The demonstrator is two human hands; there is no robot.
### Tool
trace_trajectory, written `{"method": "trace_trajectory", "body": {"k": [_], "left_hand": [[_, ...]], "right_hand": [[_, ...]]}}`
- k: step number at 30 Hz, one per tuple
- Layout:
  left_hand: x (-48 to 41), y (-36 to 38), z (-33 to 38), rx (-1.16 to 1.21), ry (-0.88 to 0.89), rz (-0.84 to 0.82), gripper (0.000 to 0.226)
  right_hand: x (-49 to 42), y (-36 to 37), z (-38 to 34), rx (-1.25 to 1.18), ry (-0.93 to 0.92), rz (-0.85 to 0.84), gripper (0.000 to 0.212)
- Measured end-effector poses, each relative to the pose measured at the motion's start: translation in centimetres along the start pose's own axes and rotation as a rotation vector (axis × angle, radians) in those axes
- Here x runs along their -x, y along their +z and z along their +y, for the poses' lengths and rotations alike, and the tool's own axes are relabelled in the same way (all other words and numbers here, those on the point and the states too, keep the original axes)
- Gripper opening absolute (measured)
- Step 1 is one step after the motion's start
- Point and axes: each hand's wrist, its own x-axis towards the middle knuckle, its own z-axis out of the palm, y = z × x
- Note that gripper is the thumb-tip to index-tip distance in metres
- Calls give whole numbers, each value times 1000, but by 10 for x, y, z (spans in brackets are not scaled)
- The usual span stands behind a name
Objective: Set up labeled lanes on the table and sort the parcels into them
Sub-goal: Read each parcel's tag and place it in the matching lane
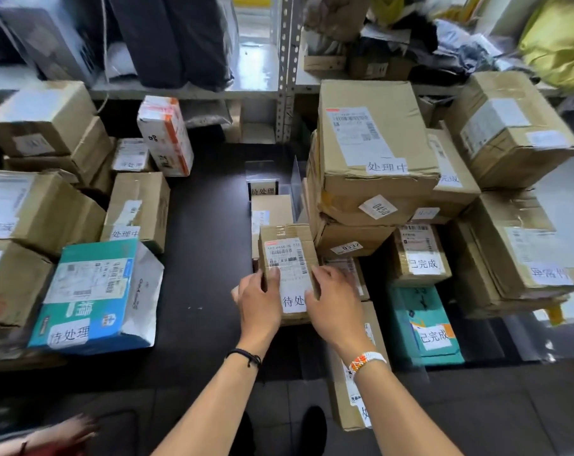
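A small brown cardboard parcel point(287, 258) with a shipping label and a white handwritten tag sits at the middle of the dark table point(206, 258). My left hand point(257, 302) grips its left side and my right hand point(331, 302) grips its right side. Just behind it lies another small box point(272, 212), and behind that stands a clear acrylic sign point(262, 189) with handwritten characters. A clear divider point(297, 189) rises to the sign's right.
Tagged cardboard boxes are stacked at the right point(374, 149) and at the left point(39, 212). A teal and white parcel point(95, 297) lies front left, a green one point(423, 324) front right. Metal shelving point(285, 60) with bags runs behind the table.
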Motion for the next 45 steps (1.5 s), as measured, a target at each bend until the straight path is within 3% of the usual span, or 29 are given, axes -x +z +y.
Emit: {"method": "trace_trajectory", "body": {"k": [4,10,15,23,30,37,40,43,45], "left_hand": [[-7,-3,-8,-34,0,-16,70],[-14,-24,10,-113,10,-87,56],[-20,-57,29,-221,223,48,55],[-33,-137,33,-367,464,284,49],[-33,-235,22,-412,427,565,57],[-47,-363,-14,-436,285,859,51],[-60,-404,-39,-453,53,797,62],[-68,-420,-58,-464,-160,631,54],[-68,-420,-63,-440,-191,570,45]], "right_hand": [[-1,0,-3,65,2,-10,44],[-3,-6,-23,69,-30,99,44],[-10,-13,-58,-1,-273,169,50],[-23,-3,-134,-45,-464,200,57],[-11,27,-237,-116,-671,95,68],[13,76,-347,-66,-809,-230,133],[17,92,-375,-35,-805,-308,140],[14,108,-387,-107,-770,-272,129],[12,113,-386,-200,-765,-264,122]]}}
